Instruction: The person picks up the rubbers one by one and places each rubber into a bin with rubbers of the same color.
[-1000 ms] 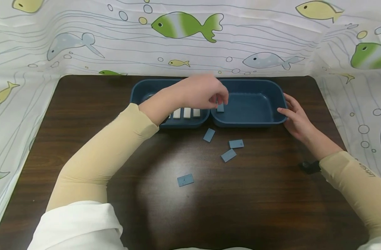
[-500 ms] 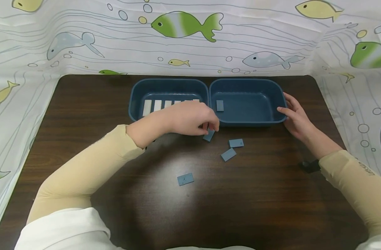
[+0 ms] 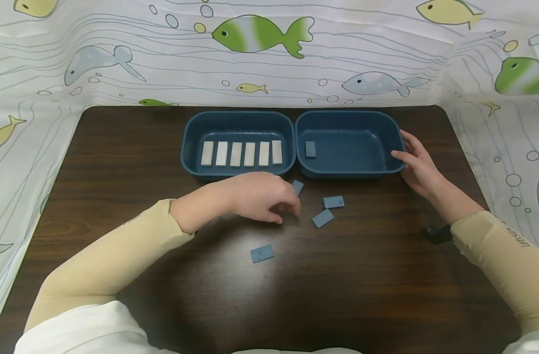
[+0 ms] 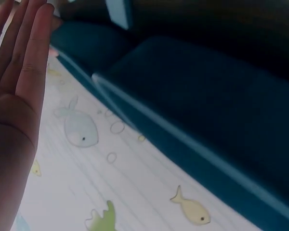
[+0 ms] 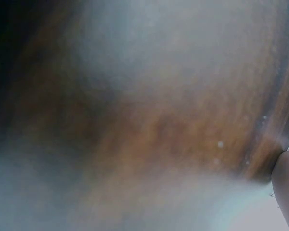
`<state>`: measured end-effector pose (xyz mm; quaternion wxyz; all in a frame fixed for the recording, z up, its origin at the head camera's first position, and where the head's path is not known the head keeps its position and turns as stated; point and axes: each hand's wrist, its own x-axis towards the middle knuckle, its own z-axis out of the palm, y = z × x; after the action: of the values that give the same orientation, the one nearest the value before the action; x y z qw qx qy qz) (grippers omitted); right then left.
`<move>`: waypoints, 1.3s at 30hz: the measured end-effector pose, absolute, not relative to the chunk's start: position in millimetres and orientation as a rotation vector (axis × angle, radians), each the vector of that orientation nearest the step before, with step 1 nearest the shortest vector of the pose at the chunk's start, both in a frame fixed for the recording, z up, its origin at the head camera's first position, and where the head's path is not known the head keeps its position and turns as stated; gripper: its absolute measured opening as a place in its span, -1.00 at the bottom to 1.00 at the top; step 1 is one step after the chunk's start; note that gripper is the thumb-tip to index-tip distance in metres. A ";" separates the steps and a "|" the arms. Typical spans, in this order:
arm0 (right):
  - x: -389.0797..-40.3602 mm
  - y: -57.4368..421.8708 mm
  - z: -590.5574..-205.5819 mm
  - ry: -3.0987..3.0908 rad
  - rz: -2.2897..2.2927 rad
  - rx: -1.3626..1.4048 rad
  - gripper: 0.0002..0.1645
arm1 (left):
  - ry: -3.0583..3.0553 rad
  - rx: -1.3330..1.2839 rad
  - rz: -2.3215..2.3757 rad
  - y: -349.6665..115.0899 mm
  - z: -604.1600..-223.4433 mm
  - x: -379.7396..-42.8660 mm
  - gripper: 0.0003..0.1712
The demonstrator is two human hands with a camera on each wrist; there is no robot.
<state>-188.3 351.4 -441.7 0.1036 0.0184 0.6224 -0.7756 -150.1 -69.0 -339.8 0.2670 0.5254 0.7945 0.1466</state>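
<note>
My left hand [image 3: 265,199] hovers over the table just in front of the bins, fingers loosely bent with nothing in them. In the left wrist view its fingers [image 4: 31,62] look extended. Partly behind it lies a blue tile [image 3: 298,187]. Two more blue tiles, one [image 3: 333,202] above the other [image 3: 323,218], lie to its right, and another [image 3: 262,253] sits nearer the body. My right hand [image 3: 417,167] grips the right end of a dark blue bin [image 3: 351,174], thumb over the rim. Inside that bin, at its left end, is one blue tile [image 3: 311,149].
A matching bin [image 3: 238,114] stands against the first one's left side, holding several white tiles [image 3: 236,154] in a row. A fish-print cloth [image 3: 269,73] rises behind and beside the dark wooden table [image 3: 340,295]. The right wrist view is mostly blurred brown.
My left hand has moved from above the right bin down toward the body, uncovering the blue tile in that bin and the white row. My right hand has stayed at the bin's end.
</note>
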 end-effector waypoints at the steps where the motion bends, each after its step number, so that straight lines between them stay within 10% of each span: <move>1: -188.4 351.5 -441.8 1.834 -2.289 0.053 -0.34 | 2.137 1.415 0.396 -70.4 -342.3 -148.6 -0.64; 39: -188.4 353.0 -441.3 1.834 -2.277 0.034 -0.35 | 2.006 1.368 0.352 -90.2 -400.6 -117.0 -0.71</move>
<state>-188.4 353.0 -441.3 0.1084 0.0115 0.6236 -0.7741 -117.0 -90.2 -400.6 0.3371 0.5250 0.7697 0.1352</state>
